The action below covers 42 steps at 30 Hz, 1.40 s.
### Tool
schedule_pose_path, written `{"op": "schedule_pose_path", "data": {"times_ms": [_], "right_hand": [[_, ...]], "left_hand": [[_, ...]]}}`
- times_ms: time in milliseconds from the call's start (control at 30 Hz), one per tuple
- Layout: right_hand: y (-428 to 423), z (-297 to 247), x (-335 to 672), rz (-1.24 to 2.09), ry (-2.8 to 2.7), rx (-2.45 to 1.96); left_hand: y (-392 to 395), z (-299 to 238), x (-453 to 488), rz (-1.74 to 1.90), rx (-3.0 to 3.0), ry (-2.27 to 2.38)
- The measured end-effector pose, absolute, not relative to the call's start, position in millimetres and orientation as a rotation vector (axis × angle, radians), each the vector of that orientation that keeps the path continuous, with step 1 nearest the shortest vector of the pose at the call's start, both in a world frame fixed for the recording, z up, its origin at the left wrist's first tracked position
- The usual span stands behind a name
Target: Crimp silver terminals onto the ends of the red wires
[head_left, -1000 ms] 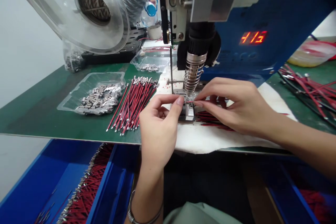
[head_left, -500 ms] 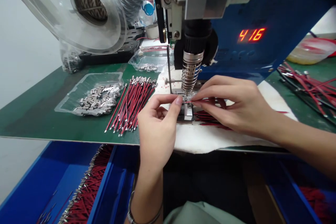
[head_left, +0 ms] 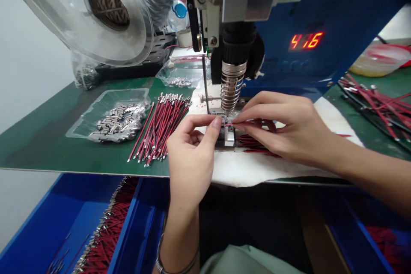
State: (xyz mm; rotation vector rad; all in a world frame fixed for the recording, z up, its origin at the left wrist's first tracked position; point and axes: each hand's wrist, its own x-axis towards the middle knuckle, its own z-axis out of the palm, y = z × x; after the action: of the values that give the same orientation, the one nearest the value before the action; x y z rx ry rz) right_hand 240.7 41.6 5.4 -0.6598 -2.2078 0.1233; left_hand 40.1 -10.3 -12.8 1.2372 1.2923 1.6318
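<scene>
My right hand [head_left: 285, 126] pinches a thin red wire [head_left: 228, 124] and holds its tip at the small metal fixture [head_left: 227, 135] under the coiled hot nozzle [head_left: 231, 87]. My left hand [head_left: 191, 154] is curled beside the fixture, its forefinger and thumb pinched together at the wire's tip; what they grip is too small to make out. More red wires [head_left: 253, 143] lie on the white pad under my right hand.
A bundle of finished red and black wires [head_left: 160, 126] lies left of the fixture, beside a plastic tray of metal terminals [head_left: 115, 120]. A clear reel [head_left: 93, 13] stands at back left. The blue machine shows red digits [head_left: 303, 41]. Blue bins [head_left: 73, 227] sit below the bench.
The machine's display went from about 415 to 416. Both hands stayed at the fixture with barely any shift; the view drifted slightly.
</scene>
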Motion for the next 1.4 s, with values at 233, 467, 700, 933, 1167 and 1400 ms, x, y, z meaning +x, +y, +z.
{"op": "schedule_pose_path", "data": {"times_ms": [233,467,700,933,1167,1400], "right_hand": [[41.0,7.3,240.9,0.109,-2.211,-0.628],[39.5,9.1,240.7,0.111,-2.213,-0.669],[39.9,8.0,239.6,0.103,-2.178,-0.647],[41.9,6.4,239.6,0.085,-2.197,-0.641],[40.2,9.7,238.0,0.104,-2.192,-0.675],[41.8,7.1,238.2,0.105,-2.194,-0.663]], "left_hand": [[-10.0,-12.4,40.5,1.635,1.231,1.283],[-9.7,-11.9,40.2,1.631,1.24,1.291],[-9.4,-12.9,40.3,1.639,1.249,1.305],[-10.0,-12.1,40.9,1.646,1.253,1.329],[-10.6,-12.3,40.8,1.647,1.27,1.325],[-9.9,-11.7,40.6,1.646,1.271,1.331]]}}
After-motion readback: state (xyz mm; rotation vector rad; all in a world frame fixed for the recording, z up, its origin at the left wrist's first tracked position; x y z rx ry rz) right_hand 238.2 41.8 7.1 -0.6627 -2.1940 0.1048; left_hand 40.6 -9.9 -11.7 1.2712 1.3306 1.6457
